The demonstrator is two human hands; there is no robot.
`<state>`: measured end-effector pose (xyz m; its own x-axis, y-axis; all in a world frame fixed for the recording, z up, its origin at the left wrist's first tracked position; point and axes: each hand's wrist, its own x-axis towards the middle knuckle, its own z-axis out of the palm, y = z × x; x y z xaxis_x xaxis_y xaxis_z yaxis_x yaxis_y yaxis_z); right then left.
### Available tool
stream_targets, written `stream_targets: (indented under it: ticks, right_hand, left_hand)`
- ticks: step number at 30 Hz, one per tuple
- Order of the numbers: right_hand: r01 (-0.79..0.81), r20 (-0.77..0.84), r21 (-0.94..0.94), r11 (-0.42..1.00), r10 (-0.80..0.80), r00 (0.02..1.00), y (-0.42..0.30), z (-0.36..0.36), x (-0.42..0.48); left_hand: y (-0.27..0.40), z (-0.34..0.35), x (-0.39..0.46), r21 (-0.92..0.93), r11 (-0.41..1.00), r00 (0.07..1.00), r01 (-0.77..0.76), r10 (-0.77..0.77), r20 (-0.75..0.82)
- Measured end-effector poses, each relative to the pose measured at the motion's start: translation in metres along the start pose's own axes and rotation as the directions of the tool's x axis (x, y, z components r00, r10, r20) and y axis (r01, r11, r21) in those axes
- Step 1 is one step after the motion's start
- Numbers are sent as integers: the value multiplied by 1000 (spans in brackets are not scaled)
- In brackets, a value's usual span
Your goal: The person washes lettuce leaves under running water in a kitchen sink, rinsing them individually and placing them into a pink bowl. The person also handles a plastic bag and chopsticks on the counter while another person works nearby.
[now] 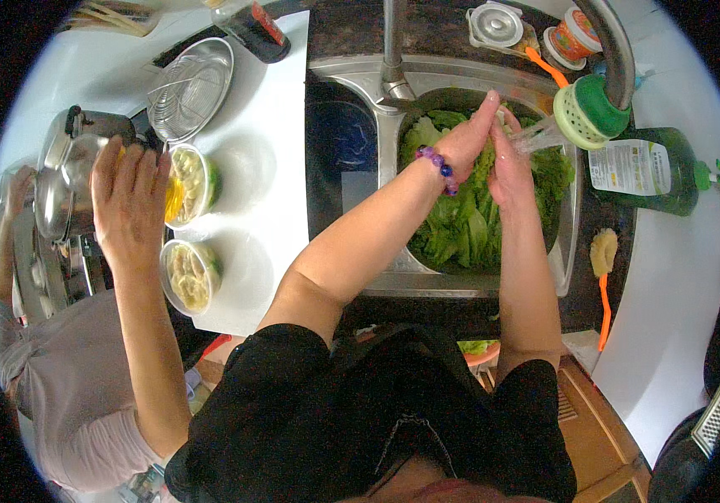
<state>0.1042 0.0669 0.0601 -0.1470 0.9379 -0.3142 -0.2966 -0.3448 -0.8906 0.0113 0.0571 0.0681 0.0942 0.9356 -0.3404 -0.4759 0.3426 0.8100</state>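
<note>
Water sprays sideways from a green faucet sprinkler head onto my hands, which are close together above the right basin of a steel sink. My left hand, with a purple bead bracelet at the wrist, has its fingers extended towards my right hand. Something pale green shows between the two hands; which hand holds it I cannot tell. Beneath them, leafy green vegetables fill the basin. The inner side of my right hand is partly hidden.
At the left, another person's hand holds something yellow beside two food-filled bowls. A steel pot, a wire strainer and a dark bottle stand near. A green soap bottle and a brush lie right of the sink.
</note>
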Motion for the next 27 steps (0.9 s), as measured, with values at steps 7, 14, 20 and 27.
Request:
stream_targets:
  ticks: [7, 14, 20, 27]
  right_hand:
    - [64, 70, -79, 995, -59, 996, -16, -42, 19]
    - [102, -42, -48, 994, -104, 994, -50, -47, -7]
    - [120, -104, -135, 984, -134, 985, -72, -55, -29]
    - [185, -9, -653, 734, -253, 968, -75, -80, -45]
  left_hand:
    - [24, -1, -8, -168, 984, 961, 62, -13, 276]
    - [-50, -49, 13, -292, 928, 963, 232, -260, -62]
    - [-150, -42, 36, -507, 751, 796, 422, -575, -189]
    - [-123, -1, 26, -269, 953, 744, 140, -280, -606]
